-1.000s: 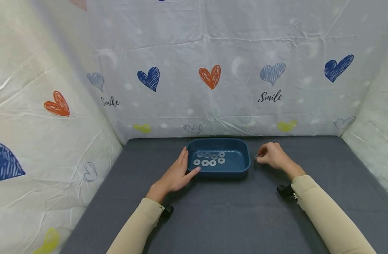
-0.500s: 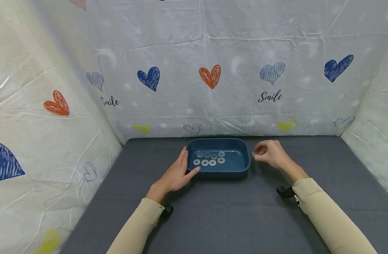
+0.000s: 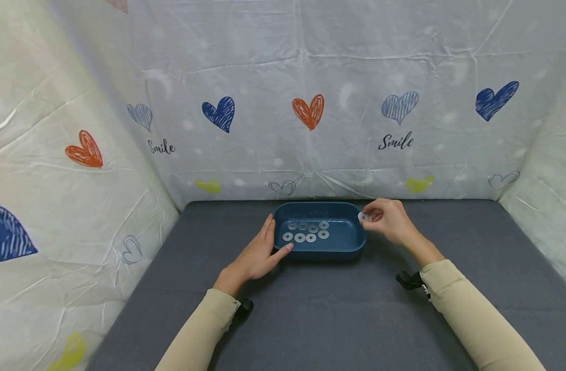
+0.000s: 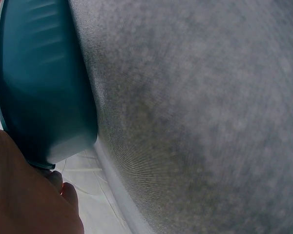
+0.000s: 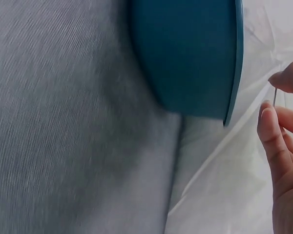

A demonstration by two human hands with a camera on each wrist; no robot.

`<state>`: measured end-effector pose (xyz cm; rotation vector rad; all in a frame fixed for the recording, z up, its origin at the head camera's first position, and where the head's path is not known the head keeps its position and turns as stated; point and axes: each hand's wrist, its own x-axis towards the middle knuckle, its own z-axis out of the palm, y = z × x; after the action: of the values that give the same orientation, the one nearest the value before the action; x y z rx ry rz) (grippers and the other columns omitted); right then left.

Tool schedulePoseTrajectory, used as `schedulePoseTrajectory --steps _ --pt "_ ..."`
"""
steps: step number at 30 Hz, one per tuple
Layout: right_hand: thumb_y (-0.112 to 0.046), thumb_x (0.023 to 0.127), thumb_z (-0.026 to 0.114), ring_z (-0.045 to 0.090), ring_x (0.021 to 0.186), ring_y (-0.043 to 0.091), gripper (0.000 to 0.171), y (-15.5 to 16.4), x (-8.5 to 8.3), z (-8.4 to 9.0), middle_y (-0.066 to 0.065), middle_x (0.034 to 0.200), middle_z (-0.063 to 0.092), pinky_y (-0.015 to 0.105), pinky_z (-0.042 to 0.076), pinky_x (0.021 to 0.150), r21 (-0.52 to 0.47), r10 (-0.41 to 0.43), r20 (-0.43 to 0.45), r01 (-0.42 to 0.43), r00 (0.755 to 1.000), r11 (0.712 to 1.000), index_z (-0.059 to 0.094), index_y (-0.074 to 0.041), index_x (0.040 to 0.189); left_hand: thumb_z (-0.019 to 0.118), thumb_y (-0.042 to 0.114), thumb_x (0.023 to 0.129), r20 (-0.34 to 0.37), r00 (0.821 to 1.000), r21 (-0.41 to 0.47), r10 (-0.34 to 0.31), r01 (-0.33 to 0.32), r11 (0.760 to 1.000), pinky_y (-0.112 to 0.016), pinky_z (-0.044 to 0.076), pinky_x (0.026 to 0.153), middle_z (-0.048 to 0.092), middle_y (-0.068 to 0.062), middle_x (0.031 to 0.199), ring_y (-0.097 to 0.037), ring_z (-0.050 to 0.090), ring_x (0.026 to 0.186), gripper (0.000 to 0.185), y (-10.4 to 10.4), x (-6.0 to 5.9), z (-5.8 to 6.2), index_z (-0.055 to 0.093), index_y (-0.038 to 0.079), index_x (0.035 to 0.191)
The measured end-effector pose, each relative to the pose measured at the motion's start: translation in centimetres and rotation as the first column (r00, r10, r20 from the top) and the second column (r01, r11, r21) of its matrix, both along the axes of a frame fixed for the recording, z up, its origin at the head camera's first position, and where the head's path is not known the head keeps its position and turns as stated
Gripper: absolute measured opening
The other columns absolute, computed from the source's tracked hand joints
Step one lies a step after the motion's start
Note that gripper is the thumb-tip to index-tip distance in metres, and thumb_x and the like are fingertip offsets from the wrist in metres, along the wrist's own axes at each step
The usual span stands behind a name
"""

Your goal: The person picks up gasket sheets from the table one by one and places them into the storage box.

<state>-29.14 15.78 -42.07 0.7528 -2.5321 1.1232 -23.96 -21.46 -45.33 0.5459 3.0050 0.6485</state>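
A dark blue rectangular tray (image 3: pixel 320 247) stands near the back of the table, with several flat metal washers (image 3: pixel 311 237) lying in two rows on its floor, towards the left. My left hand (image 3: pixel 257 256) rests against the tray's left end, fingers straight along the wall and thumb at the front rim. Between thumb and fingertips, my right hand (image 3: pixel 391 220) pinches one washer (image 3: pixel 363 217) just above the tray's right rim. The right wrist view shows that washer (image 5: pixel 275 96) edge-on, higher than the rim and apart from it.
A dark grey cloth covers the table (image 3: pixel 320 314). Behind it hangs a white curtain (image 3: pixel 264 144) printed with hearts, close to the tray's far side. More white cloth (image 3: pixel 102 216) bounds the left side.
My right hand has risen from the table beside the tray and moved left to the tray's right rim, bringing the washer. My left hand and the tray have stayed put.
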Motion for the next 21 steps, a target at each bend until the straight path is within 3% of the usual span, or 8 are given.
schedulePoseTrajectory --steps 11,21 --pt "-0.005 0.087 0.08 0.067 0.078 0.019 0.019 -3.8 -0.2 0.1 0.012 0.096 0.07 0.033 0.058 0.069 0.025 0.084 0.07 -0.086 0.994 0.996 0.076 0.002 0.104 0.03 0.077 0.099 0.003 1.0 -0.015 0.002 -0.002 1.0 -0.05 0.022 0.124 -0.007 -0.01 0.172 -0.029 0.012 0.157 0.103 0.1 0.0 0.0 0.004 0.001 0.164" --pt "-0.008 0.087 0.079 0.069 0.078 0.017 0.019 -6.6 -1.3 -0.5 0.01 0.097 0.071 0.033 0.058 0.071 0.111 0.175 0.126 -0.189 0.977 0.976 0.076 0.0 0.104 0.032 0.075 0.099 -0.002 1.0 -0.017 0.005 -0.005 1.0 -0.048 0.021 0.124 -0.005 -0.01 0.172 -0.028 0.012 0.157 0.102 0.0 -0.1 0.0 0.005 0.0 0.164"
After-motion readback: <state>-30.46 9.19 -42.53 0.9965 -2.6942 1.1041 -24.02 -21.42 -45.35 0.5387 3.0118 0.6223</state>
